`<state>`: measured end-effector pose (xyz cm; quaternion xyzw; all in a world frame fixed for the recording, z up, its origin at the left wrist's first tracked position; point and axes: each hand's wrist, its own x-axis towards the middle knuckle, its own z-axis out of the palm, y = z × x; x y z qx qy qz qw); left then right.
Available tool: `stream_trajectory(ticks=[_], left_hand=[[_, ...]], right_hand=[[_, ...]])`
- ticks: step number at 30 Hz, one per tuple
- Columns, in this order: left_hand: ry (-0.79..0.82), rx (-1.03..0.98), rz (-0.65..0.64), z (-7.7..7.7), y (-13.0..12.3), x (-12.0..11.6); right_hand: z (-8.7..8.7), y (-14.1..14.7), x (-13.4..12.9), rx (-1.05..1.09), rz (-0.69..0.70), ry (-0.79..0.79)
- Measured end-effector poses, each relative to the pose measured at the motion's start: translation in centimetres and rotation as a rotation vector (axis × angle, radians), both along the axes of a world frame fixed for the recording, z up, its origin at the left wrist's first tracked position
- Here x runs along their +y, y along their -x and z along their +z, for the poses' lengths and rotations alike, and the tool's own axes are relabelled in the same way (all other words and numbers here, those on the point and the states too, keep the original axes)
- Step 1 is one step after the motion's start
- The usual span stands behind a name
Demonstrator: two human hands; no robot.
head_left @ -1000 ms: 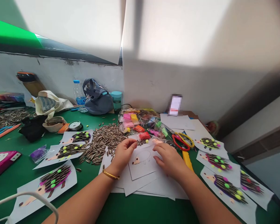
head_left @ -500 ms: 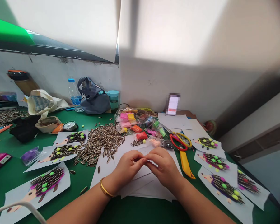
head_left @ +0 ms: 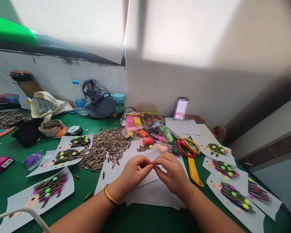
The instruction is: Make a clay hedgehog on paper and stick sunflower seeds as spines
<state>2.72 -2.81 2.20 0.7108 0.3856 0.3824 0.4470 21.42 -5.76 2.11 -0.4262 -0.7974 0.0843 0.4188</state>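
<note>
My left hand and my right hand meet fingertip to fingertip above white paper sheets. Both are closed in a pinch, and whatever lies between the fingertips is hidden or too small to make out. Just beyond them are a small yellow ball and a few loose seeds. A heap of striped sunflower seeds spreads to the left of the sheets. Packets of coloured clay lie behind my hands. To the right are red-and-yellow-handled scissors and a yellow utility knife.
Hedgehog pictures made of seeds and clay lie on both sides, one at the left and one at the right. A blue-grey bag, a water bottle and a phone stand along the wall. A white cable crosses the lower left corner.
The view has shifted slightly, so things on the table appear a little further right. My hands keep nearly the same pinched pose, fingertips together.
</note>
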Motion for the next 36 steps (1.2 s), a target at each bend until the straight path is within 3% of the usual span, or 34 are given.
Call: stream_trajectory(ticks=[15, 24, 28, 36], left_hand=[[-0.032, 0.002, -0.038, -0.3, -0.1, -0.2], [-0.164, 0.135, 0.017, -0.9, -0.2, -0.4], [-0.222, 0.169, 0.091, -0.8, 0.3, 0.2], [-0.062, 0.066, 0.163, -1.0, 1.2, 2.3]], right_hand=[[0.3, 0.2, -0.2, 0.010, -0.020, 0.029], [0.5, 0.7, -0.4, -0.168, -0.047, 0.032], [0.9, -0.1, 0.1, -0.102, -0.114, 0.081], [0.7, -2.5, 1.6, -0.176, -0.233, 0.325]])
